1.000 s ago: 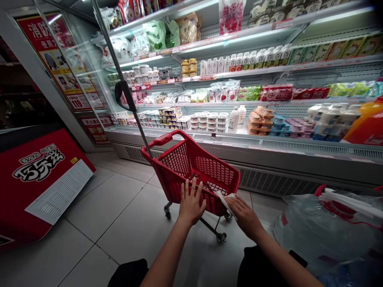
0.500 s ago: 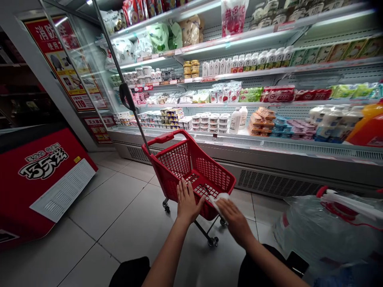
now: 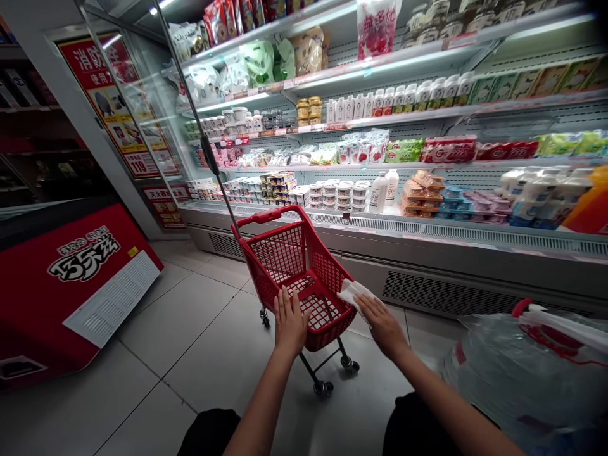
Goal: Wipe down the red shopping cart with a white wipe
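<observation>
A small red shopping cart (image 3: 280,253) with lattice basket walls stands on the tiled floor in front of me. My left hand (image 3: 291,323) lies against the cart's near side wall, fingers stretched and slightly spread, holding nothing. In my right hand (image 3: 382,323) is a white cloth or tissue (image 3: 354,290), pressed to the rim at the basket's right front corner. The fingers lie flat over the cloth and cover part of it. A thin pole with a dark clip rises from the cart's handle end.
A refrigerated shelf unit (image 3: 361,244) packed with yogurt, bottles and bags runs behind the cart. On the left stands a red freezer chest (image 3: 90,278). Large clear water bottles (image 3: 517,380) with a red handle stand close on my right.
My right hand has moved the cloth from the cart's front rim to the right front corner. The cart's front end has swung slightly left. The left hand stays on the near side.
</observation>
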`<move>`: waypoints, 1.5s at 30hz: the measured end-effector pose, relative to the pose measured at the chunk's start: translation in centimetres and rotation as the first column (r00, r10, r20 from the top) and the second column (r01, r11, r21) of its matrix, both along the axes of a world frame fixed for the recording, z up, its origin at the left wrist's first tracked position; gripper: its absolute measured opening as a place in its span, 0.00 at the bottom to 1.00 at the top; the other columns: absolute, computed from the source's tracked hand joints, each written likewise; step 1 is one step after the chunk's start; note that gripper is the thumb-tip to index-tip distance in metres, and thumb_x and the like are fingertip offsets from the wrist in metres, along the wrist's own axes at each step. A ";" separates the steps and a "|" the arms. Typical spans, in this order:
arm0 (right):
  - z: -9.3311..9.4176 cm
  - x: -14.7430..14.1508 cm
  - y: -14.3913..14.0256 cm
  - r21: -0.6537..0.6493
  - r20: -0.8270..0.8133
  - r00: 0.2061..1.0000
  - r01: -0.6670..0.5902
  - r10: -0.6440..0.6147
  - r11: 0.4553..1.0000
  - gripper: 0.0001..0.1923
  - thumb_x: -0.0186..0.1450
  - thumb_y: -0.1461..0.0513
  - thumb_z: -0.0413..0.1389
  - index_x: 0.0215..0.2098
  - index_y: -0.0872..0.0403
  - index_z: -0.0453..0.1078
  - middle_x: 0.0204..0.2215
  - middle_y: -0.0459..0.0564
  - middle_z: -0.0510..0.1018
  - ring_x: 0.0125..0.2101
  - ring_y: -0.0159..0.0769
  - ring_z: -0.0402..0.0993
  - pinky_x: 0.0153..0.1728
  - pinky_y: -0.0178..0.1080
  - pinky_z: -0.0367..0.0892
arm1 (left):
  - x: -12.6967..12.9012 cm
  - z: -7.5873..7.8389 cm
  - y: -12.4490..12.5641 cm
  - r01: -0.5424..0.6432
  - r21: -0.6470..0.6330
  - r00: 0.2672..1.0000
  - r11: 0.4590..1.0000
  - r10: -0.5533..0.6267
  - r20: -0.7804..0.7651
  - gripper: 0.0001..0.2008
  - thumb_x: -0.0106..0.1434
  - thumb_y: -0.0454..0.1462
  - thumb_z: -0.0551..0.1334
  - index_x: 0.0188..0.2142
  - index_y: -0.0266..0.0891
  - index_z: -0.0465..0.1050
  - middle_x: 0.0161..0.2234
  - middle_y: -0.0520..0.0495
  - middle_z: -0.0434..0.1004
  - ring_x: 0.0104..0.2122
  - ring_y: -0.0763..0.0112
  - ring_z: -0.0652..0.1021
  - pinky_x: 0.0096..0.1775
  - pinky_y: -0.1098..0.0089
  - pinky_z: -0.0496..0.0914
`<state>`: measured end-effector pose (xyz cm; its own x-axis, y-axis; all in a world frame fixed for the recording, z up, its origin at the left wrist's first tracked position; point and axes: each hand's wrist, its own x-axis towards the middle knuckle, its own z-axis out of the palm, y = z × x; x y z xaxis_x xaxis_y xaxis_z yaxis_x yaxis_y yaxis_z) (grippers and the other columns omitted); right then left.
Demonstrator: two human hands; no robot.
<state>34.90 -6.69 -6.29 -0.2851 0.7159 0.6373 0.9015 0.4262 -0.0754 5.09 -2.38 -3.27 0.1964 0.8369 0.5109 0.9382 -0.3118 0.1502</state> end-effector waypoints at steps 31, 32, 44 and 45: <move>5.3 -3.1 0.7 -0.100 -0.429 0.903 -0.091 0.039 0.991 0.48 0.59 0.77 0.39 0.75 0.44 0.48 0.70 0.47 0.62 0.69 0.39 0.58 0.68 0.53 0.60 | -6.1 1.6 -4.3 0.375 -0.054 0.915 0.925 -0.379 -0.140 0.22 0.75 0.39 0.54 0.66 0.46 0.66 0.70 0.47 0.62 0.72 0.58 0.56 0.70 0.42 0.50; 5.7 -3.5 0.8 -0.057 -0.414 0.909 -0.069 0.039 0.996 0.49 0.59 0.78 0.39 0.76 0.45 0.46 0.72 0.47 0.57 0.71 0.40 0.53 0.69 0.54 0.57 | -6.7 1.8 -4.2 0.365 -0.060 0.919 0.929 -0.370 -0.134 0.22 0.75 0.40 0.54 0.66 0.46 0.66 0.70 0.48 0.61 0.72 0.59 0.56 0.71 0.42 0.50; 1.1 -9.4 -0.5 -0.119 -0.064 0.983 -0.179 0.172 0.977 0.41 0.64 0.76 0.49 0.71 0.43 0.58 0.68 0.46 0.68 0.69 0.46 0.58 0.60 0.49 0.73 | -5.0 1.8 -4.7 0.245 -0.024 0.961 0.969 -0.246 -0.127 0.25 0.74 0.45 0.54 0.68 0.41 0.63 0.70 0.43 0.61 0.71 0.57 0.60 0.71 0.44 0.50; 1.3 -9.5 -0.2 -0.129 -0.073 0.981 -0.186 0.178 0.974 0.38 0.65 0.75 0.51 0.70 0.42 0.60 0.66 0.46 0.70 0.68 0.47 0.61 0.60 0.51 0.73 | -3.8 1.5 -4.9 0.257 -0.025 0.958 0.966 -0.258 -0.122 0.26 0.74 0.45 0.55 0.68 0.41 0.62 0.70 0.42 0.61 0.71 0.56 0.60 0.71 0.45 0.50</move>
